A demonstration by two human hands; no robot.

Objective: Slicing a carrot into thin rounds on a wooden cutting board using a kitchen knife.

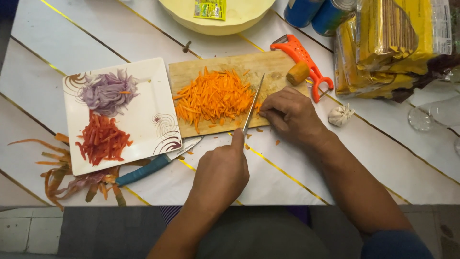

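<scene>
We see the left hand (221, 173) grasping a knife (253, 104) over the cutting board (191, 76), the right hand (290, 115) pinching carrot strips (213, 96).

Bystanders on the striped table

A square plate (143, 108) holds onion shreds (108, 92) and red strips (102, 140); nearby lie peelings (62, 175), a blue-handled knife (143, 171), an orange peeler (303, 60), yellow packets (383, 48).

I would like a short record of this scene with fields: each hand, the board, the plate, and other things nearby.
left hand: grips a knife, blade over the board
right hand: fingertips pressed on the board beside the blade
cutting board: wooden, holds a pile of carrot strips
plate: square, white; purple onion shreds and red strips
nearby: orange peeler, blue-handled knife, peelings
</scene>
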